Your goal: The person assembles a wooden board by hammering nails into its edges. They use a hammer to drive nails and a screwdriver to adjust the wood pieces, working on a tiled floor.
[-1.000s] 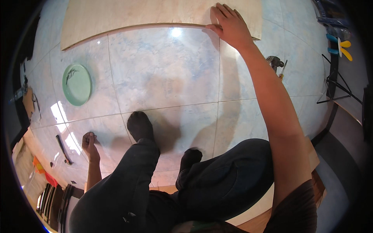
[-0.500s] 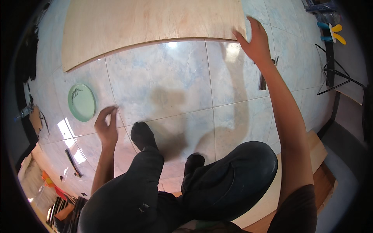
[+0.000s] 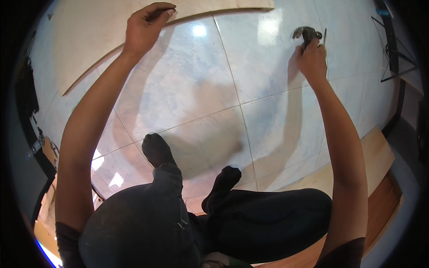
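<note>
- Plywood sheet [image 3: 89,40] lies flat on the tiled floor [image 3: 187,94], and the left hand [image 3: 143,29] rests on its near edge, fingers [image 3: 156,8] curled over the edge with the tips pressed down on the pale top face.
- Just past the right hand's [image 3: 312,58] fingertips sits a small dark metal tool [image 3: 306,32], lying on the tile; the fingers are bunched together against its lower end, though whether they truly grip it cannot be told.
- Beside that hand, on the thumbless outer side, a thin dark rod [image 3: 325,36] lies close to the tool.
- Between the two outstretched arms the floor holds only the person's two dark-socked feet [image 3: 156,149] and dark trouser legs [image 3: 250,223].
- Below the right wrist a second wooden board [image 3: 371,156] lies at the tile's edge.
- Far beyond the right fingers, thin black stand legs [image 3: 395,53] cross the corner, bent by the lens.
- Plywood's far and left parts run out of view; clutter at the left rim is too dark to name.
</note>
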Demonstrator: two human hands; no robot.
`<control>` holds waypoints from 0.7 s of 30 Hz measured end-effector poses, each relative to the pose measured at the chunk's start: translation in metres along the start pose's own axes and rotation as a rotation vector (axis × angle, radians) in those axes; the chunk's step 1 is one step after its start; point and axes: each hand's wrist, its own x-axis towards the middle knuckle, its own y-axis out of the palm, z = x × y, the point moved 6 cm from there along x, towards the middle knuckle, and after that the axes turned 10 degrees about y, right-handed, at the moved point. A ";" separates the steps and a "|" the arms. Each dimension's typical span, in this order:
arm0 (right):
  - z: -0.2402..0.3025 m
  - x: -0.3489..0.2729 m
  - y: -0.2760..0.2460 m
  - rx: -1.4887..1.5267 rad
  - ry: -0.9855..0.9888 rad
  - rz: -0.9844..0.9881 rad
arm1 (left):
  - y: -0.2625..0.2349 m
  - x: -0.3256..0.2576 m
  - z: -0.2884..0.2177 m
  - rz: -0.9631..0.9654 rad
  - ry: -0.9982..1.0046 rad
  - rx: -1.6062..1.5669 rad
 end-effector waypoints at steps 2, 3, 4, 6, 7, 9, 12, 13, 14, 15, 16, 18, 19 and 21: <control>-0.007 0.009 -0.004 0.165 0.226 0.033 | 0.011 0.001 0.004 0.000 -0.001 0.020; -0.011 0.011 0.004 0.183 0.221 0.030 | 0.014 0.000 0.004 -0.001 0.021 0.082; -0.014 0.013 0.010 0.203 0.216 0.026 | 0.017 -0.001 0.003 -0.002 0.044 0.144; -0.018 0.015 0.027 0.207 0.241 0.035 | 0.021 -0.001 0.001 0.013 0.137 0.178; -0.022 0.013 0.029 0.204 0.215 -0.003 | 0.024 -0.001 0.000 0.019 0.185 0.194; -0.019 0.008 0.029 0.206 0.160 -0.075 | 0.027 -0.004 0.000 0.035 0.168 0.137; -0.023 0.011 0.031 0.240 0.169 -0.020 | 0.030 -0.001 -0.002 0.065 0.207 0.148; -0.023 0.009 0.033 0.249 0.186 0.022 | 0.030 0.001 -0.003 0.076 0.232 0.166; -0.022 0.012 0.032 0.257 0.196 0.056 | 0.028 0.003 -0.004 0.073 0.240 0.166; -0.023 0.015 0.029 0.264 0.208 0.089 | 0.029 0.001 -0.002 0.070 0.248 0.165; -0.023 0.015 0.027 0.304 0.220 0.108 | 0.030 0.000 -0.002 0.067 0.258 0.162; -0.030 0.014 0.020 0.332 0.170 0.136 | 0.033 0.004 -0.008 0.045 0.270 0.161; -0.035 0.011 0.016 0.343 0.149 0.151 | 0.035 0.006 -0.011 0.036 0.277 0.156; -0.026 0.004 0.000 0.435 0.104 0.263 | 0.033 0.005 -0.016 0.013 0.248 0.201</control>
